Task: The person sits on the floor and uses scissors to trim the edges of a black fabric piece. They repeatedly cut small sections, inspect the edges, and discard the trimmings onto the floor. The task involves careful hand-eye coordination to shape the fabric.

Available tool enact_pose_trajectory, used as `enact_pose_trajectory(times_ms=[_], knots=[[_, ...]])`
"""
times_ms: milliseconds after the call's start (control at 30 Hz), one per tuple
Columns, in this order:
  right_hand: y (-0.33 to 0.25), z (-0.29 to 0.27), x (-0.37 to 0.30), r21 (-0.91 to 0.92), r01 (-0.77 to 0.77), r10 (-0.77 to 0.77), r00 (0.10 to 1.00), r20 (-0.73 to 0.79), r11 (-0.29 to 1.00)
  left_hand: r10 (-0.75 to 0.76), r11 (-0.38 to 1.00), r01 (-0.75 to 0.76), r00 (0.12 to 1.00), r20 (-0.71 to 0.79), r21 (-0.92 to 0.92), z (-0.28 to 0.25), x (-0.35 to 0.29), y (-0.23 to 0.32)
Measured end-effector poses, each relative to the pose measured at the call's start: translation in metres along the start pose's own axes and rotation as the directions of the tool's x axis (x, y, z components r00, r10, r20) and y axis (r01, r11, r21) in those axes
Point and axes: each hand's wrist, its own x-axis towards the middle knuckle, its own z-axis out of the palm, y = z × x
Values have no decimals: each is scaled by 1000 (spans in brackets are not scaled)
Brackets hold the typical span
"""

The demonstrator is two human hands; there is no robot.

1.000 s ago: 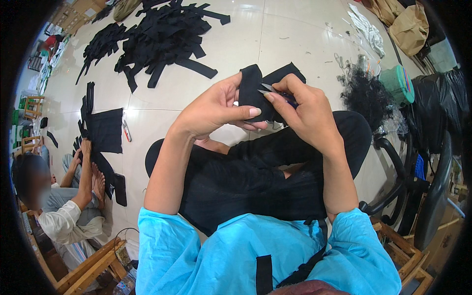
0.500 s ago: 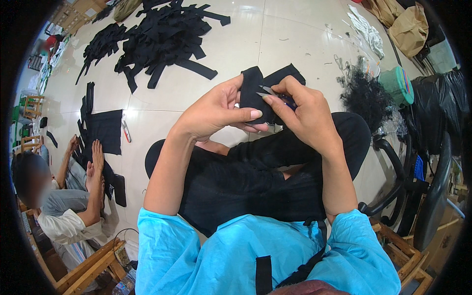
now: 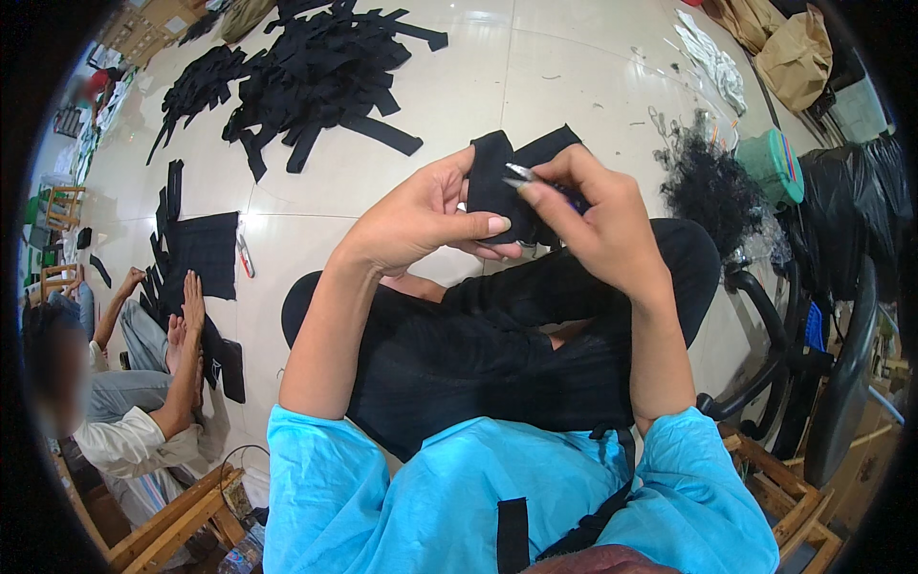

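Observation:
My left hand point(image 3: 442, 206) is closed on a folded black fabric strip point(image 3: 491, 177), with the thumb on top and the fingers underneath. In my right hand point(image 3: 602, 215) is a pair of thread snips point(image 3: 519, 173). Their silvery blades poke out past my thumb and forefinger, close together, over the strip. The grip of the snips is mostly hidden by my fingers. Another end of black fabric point(image 3: 559, 143) sticks out behind my right hand. Both hands are raised above my crossed legs.
A large heap of black fabric strips point(image 3: 320, 81) lies ahead on the tiled floor. At right are a tangle of black threads point(image 3: 712, 177), a green tub point(image 3: 770, 172) and a black chair base point(image 3: 765, 325). A co-worker point(image 3: 134, 421) sits at left beside a flat black cloth point(image 3: 208, 256).
The snips' blades have come together from being spread apart. My right hand has shifted slightly to the right, while my left hand stays put. The co-worker has moved a little to the left.

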Motion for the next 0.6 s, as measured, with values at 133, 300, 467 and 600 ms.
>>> enact_pose_trajectory(times_ms=[133,300,467,600], knots=[[4,-11,6,91,-99,97,995,34,991,26,1000,-26,999,21,15,0,1,0],[23,19,4,245,-200,191,980,58,949,-34,998,32,998,43,49,-1,3,-2],[31,-5,9,339,-170,196,980,-42,925,-22,998,20,999,33,61,-8,4,-10],[26,-68,7,511,-302,414,902,-119,805,-24,991,25,1000,-13,130,-13,2,-7]])
